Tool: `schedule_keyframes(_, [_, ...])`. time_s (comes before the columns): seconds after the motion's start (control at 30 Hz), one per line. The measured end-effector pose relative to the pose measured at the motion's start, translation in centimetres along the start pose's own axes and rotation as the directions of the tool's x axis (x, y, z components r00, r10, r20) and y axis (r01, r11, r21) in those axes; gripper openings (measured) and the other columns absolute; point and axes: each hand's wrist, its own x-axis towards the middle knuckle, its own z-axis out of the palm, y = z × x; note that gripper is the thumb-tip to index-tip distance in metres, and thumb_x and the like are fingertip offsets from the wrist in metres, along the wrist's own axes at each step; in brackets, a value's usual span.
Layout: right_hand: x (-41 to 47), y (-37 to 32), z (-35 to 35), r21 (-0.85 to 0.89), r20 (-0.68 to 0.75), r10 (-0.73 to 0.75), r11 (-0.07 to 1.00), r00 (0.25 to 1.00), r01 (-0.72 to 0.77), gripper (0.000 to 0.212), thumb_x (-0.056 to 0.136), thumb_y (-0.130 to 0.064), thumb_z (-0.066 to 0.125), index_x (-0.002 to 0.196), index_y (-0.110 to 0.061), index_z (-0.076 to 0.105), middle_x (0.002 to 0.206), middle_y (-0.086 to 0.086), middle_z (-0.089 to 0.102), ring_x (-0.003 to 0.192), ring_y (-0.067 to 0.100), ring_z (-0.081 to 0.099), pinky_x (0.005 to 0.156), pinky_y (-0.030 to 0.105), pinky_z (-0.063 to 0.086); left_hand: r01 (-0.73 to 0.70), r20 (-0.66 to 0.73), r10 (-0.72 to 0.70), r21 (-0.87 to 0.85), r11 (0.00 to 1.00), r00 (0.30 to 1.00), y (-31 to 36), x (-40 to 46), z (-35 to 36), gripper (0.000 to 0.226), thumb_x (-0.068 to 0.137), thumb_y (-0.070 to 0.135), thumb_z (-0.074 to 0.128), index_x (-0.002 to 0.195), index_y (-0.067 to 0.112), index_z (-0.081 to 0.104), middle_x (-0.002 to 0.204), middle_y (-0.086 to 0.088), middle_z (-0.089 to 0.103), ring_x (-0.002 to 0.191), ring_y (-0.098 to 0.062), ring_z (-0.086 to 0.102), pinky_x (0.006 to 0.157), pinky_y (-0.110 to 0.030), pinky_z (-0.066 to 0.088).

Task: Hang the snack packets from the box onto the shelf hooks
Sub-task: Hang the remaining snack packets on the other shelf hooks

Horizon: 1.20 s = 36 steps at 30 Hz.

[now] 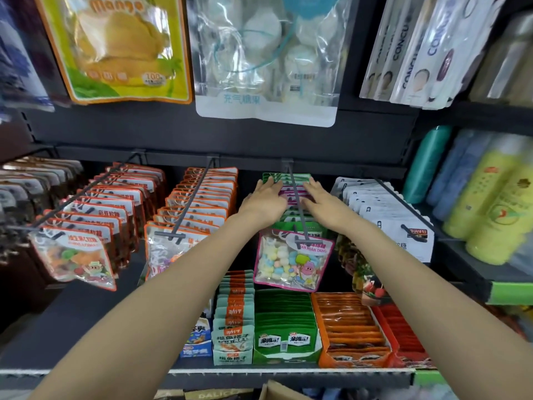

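Both arms reach to the grey metal shelf hook (297, 206) carrying green and pink glossy snack packets (292, 256). The left hand (266, 202) and right hand (320, 202) press the rear packets with straight, narrowly spread fingers, one each side. Orange-edged packets (199, 197) crowd two hooks leftward; white packets (383, 209) hang rightward. A brown cardboard box corner (277, 391) shows below.

Both bare arms reach forward and slightly inward, forearms long and nearly straight, wrists level. The left hand (266, 202) lies palm down with its fingers stretched out flat and held close together, thumb tucked along the side. The right hand (323, 202) mirrors it (fingers straight, tips pointing ahead and a little to the left). The two hands sit near each other, not touching, neither curled round anything.
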Motion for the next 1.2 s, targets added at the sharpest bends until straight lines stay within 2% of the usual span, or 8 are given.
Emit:
schedule_keyframes(0.23, [1.4,0.0,-0.7,-0.092,-0.089,0.028,0.995,0.996,-0.036,0.046,0.1,-0.031,0.036,0.14,-0.007,0.04,0.148,0.013,0.035,0.135,0.026,0.035,0.104,0.028,0.028,-0.011,0.022,0.008,0.108,0.994,1.0,0.1,1.4,-0.4,0.056,0.095,0.019,0.033,0.149,0.011,0.019,0.158,-0.009,0.014,0.146,-0.026,0.005,0.118,-0.043,0.012])
schedule_keyframes(0.3, [2.2,0.1,-1.0,-0.04,-0.15,0.037,0.998,0.988,-0.043,0.048,0.101,-0.031,0.035,0.142,-0.008,0.036,0.15,0.013,0.033,0.137,0.026,0.031,0.108,0.029,0.025,-0.032,-0.005,0.033,0.109,0.994,0.999,0.1,2.1,-0.7,0.055,0.097,0.02,0.03,0.149,0.008,0.017,0.158,-0.012,0.011,0.146,-0.027,0.005,0.118,-0.042,0.012])
schedule_keyframes(0.43, [3.8,0.4,-0.4,-0.092,-0.015,0.027,0.995,1.0,-0.028,0.051,0.103,-0.028,0.028,0.147,-0.003,0.022,0.157,0.013,0.013,0.145,0.021,0.014,0.111,0.022,0.013,0.0,0.032,-0.002,0.086,0.996,1.0,0.3,2.7,-1.0,0.053,0.1,0.017,0.028,0.149,0.004,0.015,0.158,-0.014,0.004,0.146,-0.027,0.004,0.118,-0.037,0.012])
schedule_keyframes(0.6, [4.3,0.9,0.5,-0.063,-0.055,0.048,0.997,0.997,-0.051,0.049,0.102,-0.028,0.028,0.144,-0.002,0.029,0.155,0.013,0.023,0.142,0.023,0.023,0.11,0.023,0.019,0.015,0.046,-0.016,0.032,0.999,0.999,-0.3,3.6,-0.6,0.057,0.098,0.019,0.032,0.151,0.011,0.013,0.159,-0.008,0.0,0.147,-0.025,0.005,0.118,-0.034,0.012])
schedule_keyframes(0.87, [1.7,0.4,-0.7,0.067,-0.232,0.041,0.997,0.972,-0.026,0.044,0.099,-0.022,0.042,0.141,-0.009,0.04,0.145,0.012,0.04,0.132,0.026,0.04,0.103,0.024,0.029,-0.113,-0.328,0.058,-0.15,0.982,0.943,1.1,1.3,-0.7,0.033,0.096,0.018,0.045,0.125,0.011,0.057,0.132,-0.014,0.054,0.12,-0.03,0.05,0.097,-0.031,0.041])
schedule_keyframes(1.0, [-1.2,-0.1,-2.7,0.073,-0.324,-0.006,0.997,0.946,0.031,0.032,0.095,-0.012,0.048,0.126,-0.01,0.057,0.125,0.01,0.061,0.116,0.023,0.056,0.093,0.025,0.039,-0.249,-0.304,0.171,-0.238,0.939,0.937,3.1,-1.1,-1.3,0.024,0.095,0.018,0.048,0.113,0.017,0.063,0.109,-0.003,0.066,0.097,-0.015,0.06,0.071,-0.012,0.04])
schedule_keyframes(1.1, [-3.4,-0.7,-4.7,0.015,-0.391,-0.05,0.998,0.919,0.061,0.027,0.094,-0.011,0.048,0.115,-0.014,0.065,0.109,0.007,0.068,0.102,0.021,0.061,0.075,0.021,0.038,-0.334,-0.302,0.263,-0.212,0.918,0.916,5.3,-2.9,-2.1,0.022,0.094,0.019,0.048,0.107,0.021,0.066,0.101,0.0,0.069,0.095,-0.013,0.061,0.08,-0.021,0.046])
schedule_keyframes(1.2, [-5.7,-0.4,-7.1,-0.022,-0.425,-0.056,0.998,0.903,0.051,0.027,0.093,-0.013,0.047,0.111,-0.018,0.066,0.103,0.005,0.069,0.094,0.019,0.06,0.075,0.025,0.042,-0.404,-0.352,0.326,-0.173,0.898,0.877,7.8,-4.7,-2.4,0.022,0.093,0.018,0.05,0.106,0.019,0.067,0.098,0.0,0.07,0.092,-0.014,0.063,0.084,-0.028,0.05])
